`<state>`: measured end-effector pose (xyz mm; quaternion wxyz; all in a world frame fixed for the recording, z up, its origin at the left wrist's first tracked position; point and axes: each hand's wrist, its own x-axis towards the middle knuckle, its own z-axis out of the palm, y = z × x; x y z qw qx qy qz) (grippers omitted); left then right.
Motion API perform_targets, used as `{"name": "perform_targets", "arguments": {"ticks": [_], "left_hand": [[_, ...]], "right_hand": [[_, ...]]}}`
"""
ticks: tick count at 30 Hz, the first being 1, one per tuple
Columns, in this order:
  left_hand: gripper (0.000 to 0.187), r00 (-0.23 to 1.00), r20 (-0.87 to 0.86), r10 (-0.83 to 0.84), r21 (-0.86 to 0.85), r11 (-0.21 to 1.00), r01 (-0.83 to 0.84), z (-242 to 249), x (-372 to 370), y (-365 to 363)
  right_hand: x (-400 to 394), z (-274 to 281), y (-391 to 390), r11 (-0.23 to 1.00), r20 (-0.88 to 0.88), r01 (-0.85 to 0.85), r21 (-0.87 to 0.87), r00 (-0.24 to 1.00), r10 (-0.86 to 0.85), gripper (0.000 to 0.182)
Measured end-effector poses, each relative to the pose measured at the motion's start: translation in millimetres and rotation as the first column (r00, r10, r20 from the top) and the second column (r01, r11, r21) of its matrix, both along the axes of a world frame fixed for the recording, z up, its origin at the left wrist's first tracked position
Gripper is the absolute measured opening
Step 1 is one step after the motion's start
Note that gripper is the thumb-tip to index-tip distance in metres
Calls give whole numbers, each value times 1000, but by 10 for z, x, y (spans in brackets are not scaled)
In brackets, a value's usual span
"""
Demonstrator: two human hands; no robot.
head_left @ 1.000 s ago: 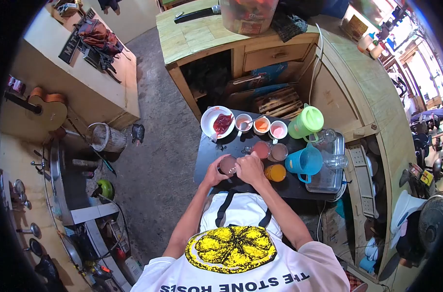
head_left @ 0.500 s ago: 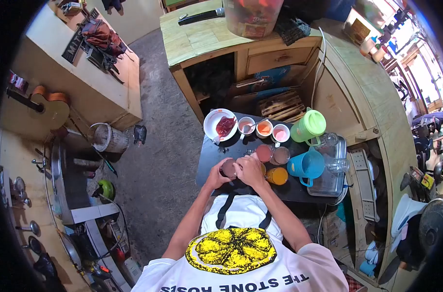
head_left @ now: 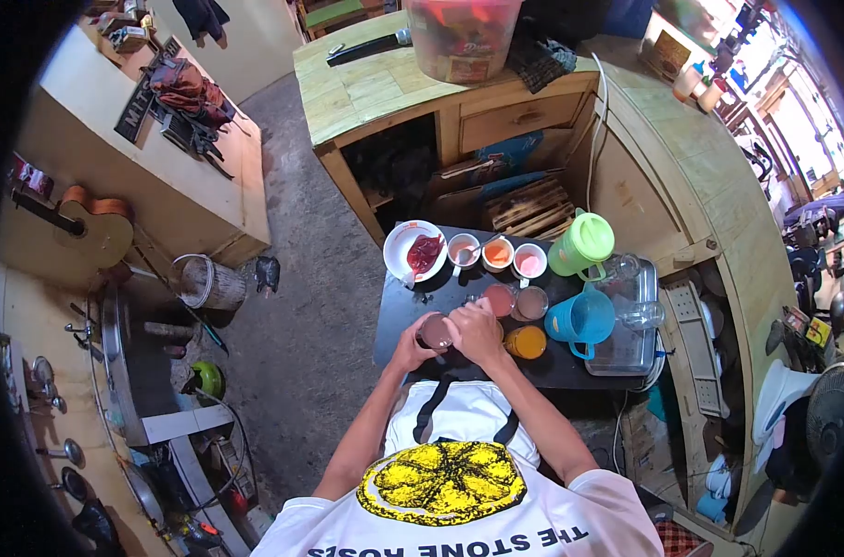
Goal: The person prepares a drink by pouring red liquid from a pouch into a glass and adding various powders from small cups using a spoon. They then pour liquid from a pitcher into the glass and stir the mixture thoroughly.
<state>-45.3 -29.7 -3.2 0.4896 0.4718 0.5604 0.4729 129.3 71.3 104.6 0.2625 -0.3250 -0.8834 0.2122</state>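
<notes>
A glass of brownish-pink drink (head_left: 434, 331) stands near the front left of the black table (head_left: 399, 311). My left hand (head_left: 412, 345) is wrapped round its left side. My right hand (head_left: 476, 329) is closed at the glass's right side; what its fingers hold, if anything, is hidden. Just beyond are a pink drink (head_left: 498, 300) and a brownish drink (head_left: 531, 304). An orange drink (head_left: 526, 343) stands right of my right hand, and another glass is partly hidden behind that hand.
A white bowl with a red bag (head_left: 402, 249), several white cups (head_left: 528, 263), a green pitcher (head_left: 579, 243) and a blue pitcher (head_left: 575, 320) stand around. A clear tray (head_left: 617, 357) with glasses lies at the right. Wooden cabinets (head_left: 524, 119) rise behind.
The view has shifted slightly, moving the table's items a little in the frame. My hands remain at the same glass, with my right fingers drawn closer together.
</notes>
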Motion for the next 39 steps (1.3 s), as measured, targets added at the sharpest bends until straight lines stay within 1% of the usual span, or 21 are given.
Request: {"name": "perform_targets", "arguments": {"ticks": [3, 6, 7, 9, 12, 15, 18, 21, 24, 25, 27, 30, 33, 36, 39], "left_hand": [[84, 1000, 3, -1, -22, 1000, 1, 66, 23, 8], [85, 1000, 11, -4, -60, 998, 4, 156, 30, 34], [85, 1000, 15, -1, -83, 997, 2, 178, 34, 18], [84, 1000, 14, 0, -63, 998, 1, 158, 34, 25], [84, 999, 41, 11, -65, 998, -8, 104, 43, 11], [84, 999, 52, -5, -67, 998, 8, 100, 37, 37], [84, 995, 86, -44, -60, 997, 50, 111, -13, 56], [84, 989, 120, -91, -78, 992, 101, 126, -45, 95], [85, 988, 102, -118, -90, 988, 127, 122, -51, 118], [86, 988, 89, -122, -89, 988, 130, 123, -46, 133], [86, 978, 133, -161, -107, 979, 175, 132, -37, 168], [87, 963, 155, -222, -111, 964, 240, 142, -10, 222], [90, 957, 149, -248, -123, 956, 267, 138, 46, 235], [92, 956, 146, -254, -120, 955, 272, 148, 64, 245], [95, 958, 105, -267, -101, 955, 278, 142, 59, 250]], "right_hand": [[22, -43, -55, 998, 186, -36, -52, 981, 46, 16], [39, -72, -92, 988, 217, -103, -113, 968, 126, 17], [43, -60, -100, 992, 136, -84, -95, 986, 96, 17], [56, -25, -96, 997, -30, -41, -61, 999, 39, 17], [68, 3, -49, 999, 0, 36, 33, 999, -36, 17], [80, -47, -44, 999, 35, 50, 19, 998, -51, 19], [96, -116, -87, 996, 92, -52, -79, 994, 59, 19], [58, -140, -117, 984, -18, -55, -168, 998, 53, 19], [36, -107, -81, 997, -54, 63, -42, 996, -65, 17], [51, -99, -88, 998, -15, 59, -32, 998, -59, 16], [74, -85, -92, 999, 61, 49, -7, 997, -49, 16], [112, -78, -112, 997, 183, 35, -70, 983, -21, 15], [155, -30, -93, 990, 194, 8, -142, 981, 20, 15], [197, 15, -73, 993, 88, 63, -101, 995, -54, 17], [252, 35, -42, 996, 116, 83, -37, 990, -78, 17]]}}
